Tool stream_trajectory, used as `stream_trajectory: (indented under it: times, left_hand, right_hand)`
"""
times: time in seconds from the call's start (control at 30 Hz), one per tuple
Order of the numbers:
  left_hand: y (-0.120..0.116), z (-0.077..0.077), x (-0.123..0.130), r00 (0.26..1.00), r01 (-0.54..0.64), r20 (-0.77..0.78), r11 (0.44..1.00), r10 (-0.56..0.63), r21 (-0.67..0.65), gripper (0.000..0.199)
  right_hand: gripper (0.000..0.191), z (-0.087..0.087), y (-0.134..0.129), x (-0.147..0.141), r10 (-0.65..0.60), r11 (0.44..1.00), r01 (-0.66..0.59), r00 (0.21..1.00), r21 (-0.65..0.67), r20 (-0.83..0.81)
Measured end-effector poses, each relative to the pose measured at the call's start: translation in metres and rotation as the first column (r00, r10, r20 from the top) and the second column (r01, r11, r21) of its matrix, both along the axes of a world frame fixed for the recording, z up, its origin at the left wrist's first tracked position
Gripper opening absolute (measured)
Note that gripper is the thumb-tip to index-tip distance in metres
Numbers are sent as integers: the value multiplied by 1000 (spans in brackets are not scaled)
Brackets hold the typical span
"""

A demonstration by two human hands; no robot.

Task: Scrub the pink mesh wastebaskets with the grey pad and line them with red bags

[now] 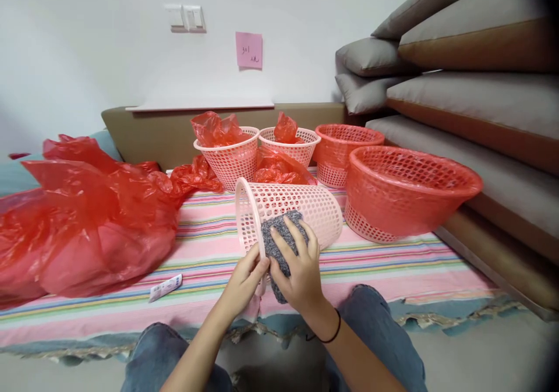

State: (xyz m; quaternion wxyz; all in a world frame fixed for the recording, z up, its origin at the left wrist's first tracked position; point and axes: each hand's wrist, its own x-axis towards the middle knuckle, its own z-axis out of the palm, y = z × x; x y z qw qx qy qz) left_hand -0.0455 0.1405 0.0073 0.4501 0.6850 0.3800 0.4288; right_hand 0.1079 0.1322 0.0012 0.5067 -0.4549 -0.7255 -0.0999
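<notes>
A pink plastic mesh wastebasket (pixel 323 208) lies on its side on the striped cloth, its opening turned to the left. My left hand (pixel 247 275) grips its rim at the lower front, with the thumb along the outside and some fingers hidden by the rim. My right hand (pixel 299 258) presses a dark grey cleaning cloth (pixel 277 232) flat against the outer mesh wall, near the rim. The fingers of that hand lie spread over the cloth.
Two pink baskets (pixel 229 162) holding red plastic bags stand behind. Two baskets lined with red bags (pixel 393 191) are at the right, beside stacked cushions (pixel 476 95). A large heap of red bags (pixel 100 217) and a small white packet (pixel 166 287) lie left.
</notes>
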Motion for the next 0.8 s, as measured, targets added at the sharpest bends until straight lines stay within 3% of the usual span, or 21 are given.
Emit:
stream_trajectory:
  times: [0.07,0.17,0.3,0.4,0.47,0.57,0.67,0.8]
  left_hand:
    - [-1,2,1,1000,27,3,999,-27,-26,45]
    - [-6,3,-2,990,131,-35,989,-134,-74,45]
    - [-17,2,-8,947,251,-180,963,-266,-98,46]
    - [-20,0,-9,900,321,-293,945,-323,-58,49]
    - [-20,-1,-7,877,337,-348,940,-330,-42,47]
    - [-17,0,-5,842,341,-419,937,-340,-75,39]
    - [-13,2,-3,802,353,-458,922,-385,-157,38]
    - [-10,3,-5,725,384,-520,892,-451,-237,43]
  right_hand:
    - [48,0,5,6,-27,999,27,1000,-22,-5]
    - [47,-4,27,40,-154,983,144,985,-113,-83]
    - [47,-18,61,97,-353,927,291,889,-234,-292]
    - [49,-22,70,115,-385,918,309,847,-250,-367]
    - [48,-14,64,108,-319,941,252,885,-226,-339]
    - [46,9,43,76,-88,983,51,974,-179,-210]
    - [48,34,22,44,121,978,-142,984,-156,-133]
    - [52,54,18,28,158,977,-185,962,-103,-223]
